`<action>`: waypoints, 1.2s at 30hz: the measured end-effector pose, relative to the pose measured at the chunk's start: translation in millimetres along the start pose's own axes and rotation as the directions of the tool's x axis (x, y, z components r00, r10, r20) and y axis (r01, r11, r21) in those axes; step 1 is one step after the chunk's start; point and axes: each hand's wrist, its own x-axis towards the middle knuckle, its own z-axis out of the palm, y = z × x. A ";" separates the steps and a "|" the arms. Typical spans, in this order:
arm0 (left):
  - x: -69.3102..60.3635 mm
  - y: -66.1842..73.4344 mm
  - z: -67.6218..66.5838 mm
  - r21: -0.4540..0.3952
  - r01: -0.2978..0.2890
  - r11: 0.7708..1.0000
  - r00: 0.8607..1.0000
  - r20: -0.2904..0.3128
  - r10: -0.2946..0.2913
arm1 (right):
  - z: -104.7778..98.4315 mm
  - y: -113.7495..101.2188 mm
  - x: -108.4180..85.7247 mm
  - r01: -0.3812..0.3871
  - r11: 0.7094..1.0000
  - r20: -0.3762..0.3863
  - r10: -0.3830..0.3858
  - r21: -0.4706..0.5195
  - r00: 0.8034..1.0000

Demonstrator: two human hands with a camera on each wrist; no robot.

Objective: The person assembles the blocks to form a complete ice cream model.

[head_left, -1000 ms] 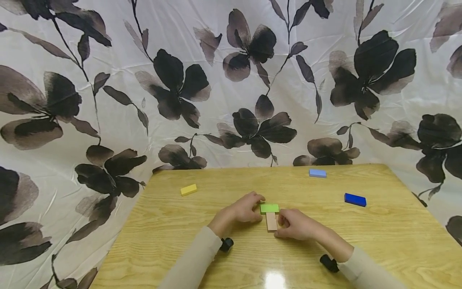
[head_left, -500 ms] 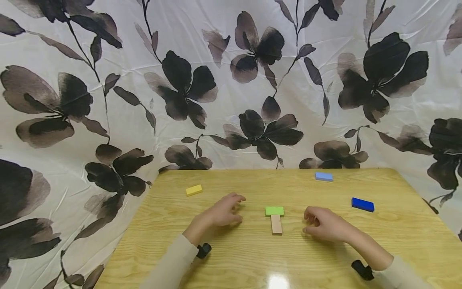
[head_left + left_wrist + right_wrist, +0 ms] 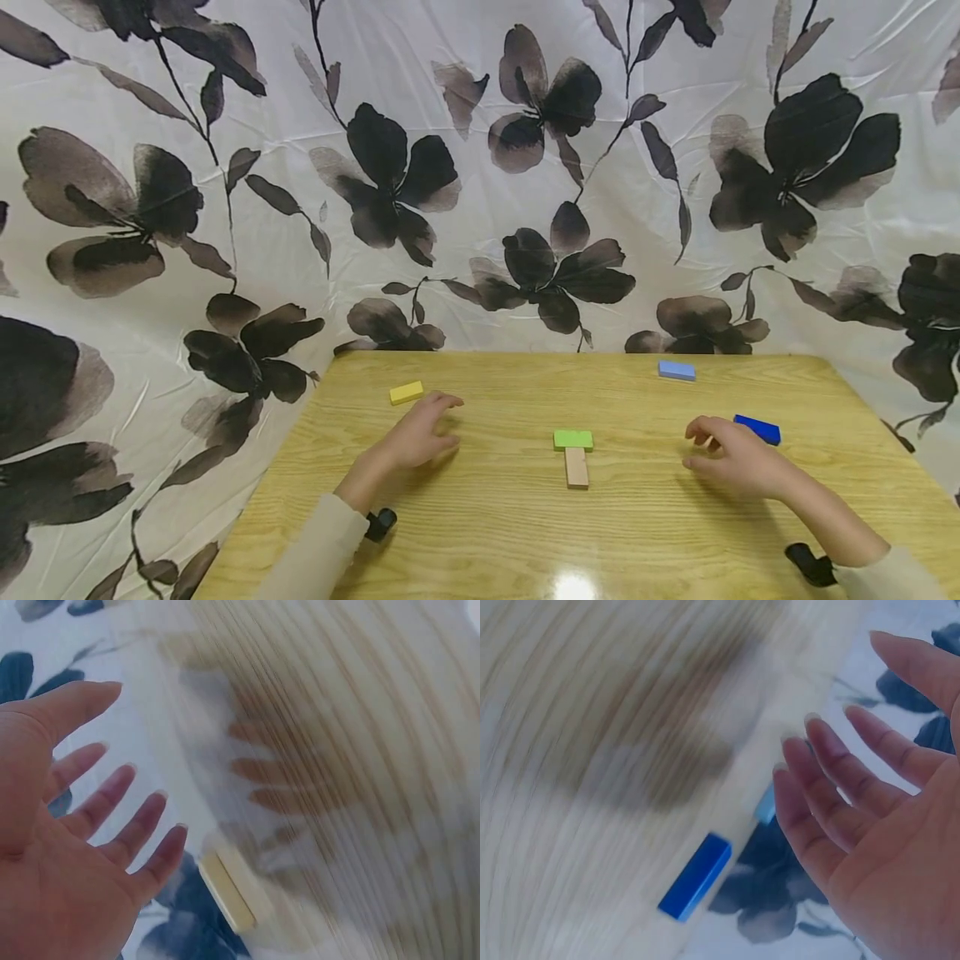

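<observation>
On the wooden table, a light green block (image 3: 573,440) lies crosswise at the far end of a beige block (image 3: 577,468), so the two form a T. Left of them hovers my left hand (image 3: 416,433), fingers spread and holding nothing, near a yellow block (image 3: 407,392). My right hand (image 3: 738,457), fingers relaxed and holding nothing, is to the right of the T, just in front of a dark blue block (image 3: 757,429). In the right wrist view the dark blue block (image 3: 696,877) lies apart from the fingers. The left wrist view shows the yellow block (image 3: 227,891) beyond the fingertips.
A light blue block (image 3: 677,371) lies near the far edge of the table (image 3: 495,533). Behind the table hangs a white cloth (image 3: 450,208) with dark flowers. Black wrist cameras sit under both wrists.
Both hands have drawn away from the green and beige blocks, the left one to the left and the right one to the right. The two blocks stay together in a T.
</observation>
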 end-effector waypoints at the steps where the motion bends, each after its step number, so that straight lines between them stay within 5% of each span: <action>1: -1.1 -3.0 -2.1 0.002 0.010 1.000 1.000 -0.009 -0.010 | -1.9 2.1 -1.5 0.001 1.000 -0.015 -0.001 -0.013 1.000; 16: -11.2 -39.9 -31.4 0.066 0.159 0.985 0.973 -0.182 -0.144 | -27.9 38.4 -14.1 -0.058 0.991 -0.158 0.038 -0.121 0.987; 28: -12.7 -57.8 -39.0 0.053 0.210 0.976 0.961 -0.197 -0.195 | -39.2 61.9 -22.2 -0.150 0.978 -0.227 0.115 -0.143 0.967; 36: -12.4 -71.0 -37.5 -0.046 0.251 0.967 0.951 -0.175 -0.255 | -40.9 74.2 -26.5 -0.175 0.982 -0.236 0.154 -0.071 0.960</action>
